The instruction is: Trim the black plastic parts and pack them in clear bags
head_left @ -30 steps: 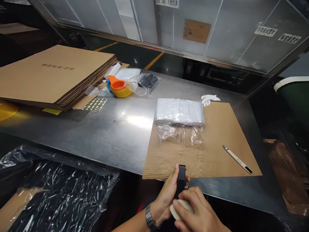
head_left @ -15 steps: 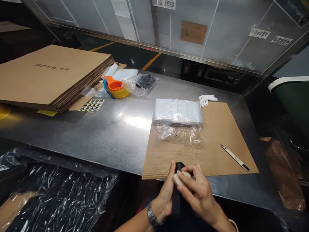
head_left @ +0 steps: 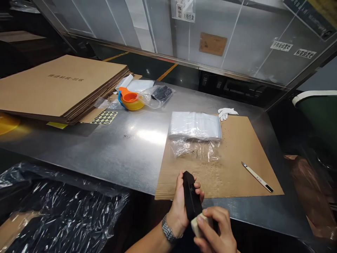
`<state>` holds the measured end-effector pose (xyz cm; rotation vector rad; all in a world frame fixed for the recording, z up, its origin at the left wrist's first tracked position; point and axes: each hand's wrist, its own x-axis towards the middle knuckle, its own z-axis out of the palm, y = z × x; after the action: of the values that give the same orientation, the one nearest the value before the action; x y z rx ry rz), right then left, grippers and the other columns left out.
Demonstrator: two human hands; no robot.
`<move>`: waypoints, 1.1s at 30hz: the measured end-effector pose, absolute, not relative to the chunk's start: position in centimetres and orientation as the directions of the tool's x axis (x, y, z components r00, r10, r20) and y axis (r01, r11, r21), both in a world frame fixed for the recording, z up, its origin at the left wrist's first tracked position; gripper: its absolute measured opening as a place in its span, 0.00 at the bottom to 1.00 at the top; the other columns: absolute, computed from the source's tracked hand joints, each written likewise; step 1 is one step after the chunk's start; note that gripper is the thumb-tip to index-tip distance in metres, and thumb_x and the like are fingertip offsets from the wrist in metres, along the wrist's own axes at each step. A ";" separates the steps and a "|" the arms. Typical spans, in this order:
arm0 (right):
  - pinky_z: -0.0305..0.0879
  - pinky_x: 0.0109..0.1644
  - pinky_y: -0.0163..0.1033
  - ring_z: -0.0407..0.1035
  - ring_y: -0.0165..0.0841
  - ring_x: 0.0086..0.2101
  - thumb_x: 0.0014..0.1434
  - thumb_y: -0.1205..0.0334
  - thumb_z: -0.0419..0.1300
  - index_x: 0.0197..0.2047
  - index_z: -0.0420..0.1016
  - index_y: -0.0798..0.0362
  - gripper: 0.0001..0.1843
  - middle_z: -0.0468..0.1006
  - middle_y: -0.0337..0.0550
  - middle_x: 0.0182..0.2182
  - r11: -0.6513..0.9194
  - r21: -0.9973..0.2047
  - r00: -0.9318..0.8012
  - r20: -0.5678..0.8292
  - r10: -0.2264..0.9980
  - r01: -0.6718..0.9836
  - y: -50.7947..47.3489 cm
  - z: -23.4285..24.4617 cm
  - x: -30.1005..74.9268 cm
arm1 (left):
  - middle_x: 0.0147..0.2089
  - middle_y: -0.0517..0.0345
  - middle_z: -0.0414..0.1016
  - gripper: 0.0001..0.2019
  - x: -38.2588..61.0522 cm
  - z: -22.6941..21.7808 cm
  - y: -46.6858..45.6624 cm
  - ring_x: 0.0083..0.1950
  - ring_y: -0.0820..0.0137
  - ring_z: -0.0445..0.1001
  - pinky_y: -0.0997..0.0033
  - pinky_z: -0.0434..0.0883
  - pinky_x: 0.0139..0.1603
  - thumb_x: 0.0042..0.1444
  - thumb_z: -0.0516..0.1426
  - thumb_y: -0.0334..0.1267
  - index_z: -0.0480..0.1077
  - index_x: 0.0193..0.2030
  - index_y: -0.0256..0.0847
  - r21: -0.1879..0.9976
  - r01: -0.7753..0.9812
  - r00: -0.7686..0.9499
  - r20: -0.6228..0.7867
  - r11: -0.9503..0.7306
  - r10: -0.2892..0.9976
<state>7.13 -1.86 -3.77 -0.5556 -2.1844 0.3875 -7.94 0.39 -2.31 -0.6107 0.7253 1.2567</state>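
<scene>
My left hand (head_left: 180,205), with a metal watch on its wrist, is closed round a slim black device (head_left: 191,198) held upright just in front of the table's near edge. My right hand (head_left: 214,232) pinches a small cream-coloured pad (head_left: 198,223) against the lower end of the black device. Both hands hover over the gap below the steel table (head_left: 118,147), close to the front edge of a brown cardboard mat (head_left: 237,165).
On the mat lie a stack of clear plastic bags (head_left: 195,126), a craft knife (head_left: 256,172) and a white glove (head_left: 226,112). Flat cardboard sheets (head_left: 60,86), a sticker sheet (head_left: 104,117), an orange-and-yellow tape dispenser (head_left: 130,99) and a bagged black item (head_left: 158,94) sit at the left. Black items wrapped in plastic (head_left: 60,211) lie below left.
My right hand slid the cream pad from the top of the black device down to its lower end. The left hand kept its hold, tilting the device slightly.
</scene>
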 end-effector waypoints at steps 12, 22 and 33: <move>0.66 0.42 0.47 0.63 0.40 0.39 0.62 0.51 0.50 0.49 0.71 0.56 0.21 0.70 0.52 0.37 0.475 -0.301 -0.330 0.424 0.843 0.827 7.8 -11.5 11.8 | 0.41 0.57 0.74 0.16 -7.2 -1.8 -1.5 0.42 0.71 0.72 0.72 0.68 0.49 0.47 0.63 0.30 0.67 0.44 0.40 0.640 -0.740 -0.159 -0.465 0.207 0.871; 0.59 0.41 0.56 0.60 0.51 0.41 0.62 0.58 0.44 0.50 0.69 0.64 0.23 0.68 0.63 0.44 0.184 -0.107 -0.139 0.330 0.934 0.977 11.8 -11.0 19.2 | 0.23 0.64 0.69 0.07 -7.8 -2.6 -2.1 0.19 0.79 0.63 0.80 0.61 0.17 0.47 0.59 0.32 0.69 0.35 0.37 0.487 -0.750 -0.015 -0.688 0.447 0.725; 0.64 0.36 0.41 0.68 0.40 0.34 0.64 0.53 0.41 0.39 0.67 0.55 0.19 0.73 0.51 0.33 0.130 -0.248 -0.065 0.255 0.965 0.960 9.7 -8.8 18.9 | 0.32 0.48 0.76 0.25 -8.4 -3.0 -1.8 0.35 0.64 0.76 0.62 0.71 0.42 0.58 0.48 0.53 0.72 0.35 0.29 0.051 -0.893 0.347 -0.555 0.447 0.756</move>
<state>18.92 9.68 -8.79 -1.8628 -2.0607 0.0185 -8.43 -1.80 -3.01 -0.2817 0.5552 1.0879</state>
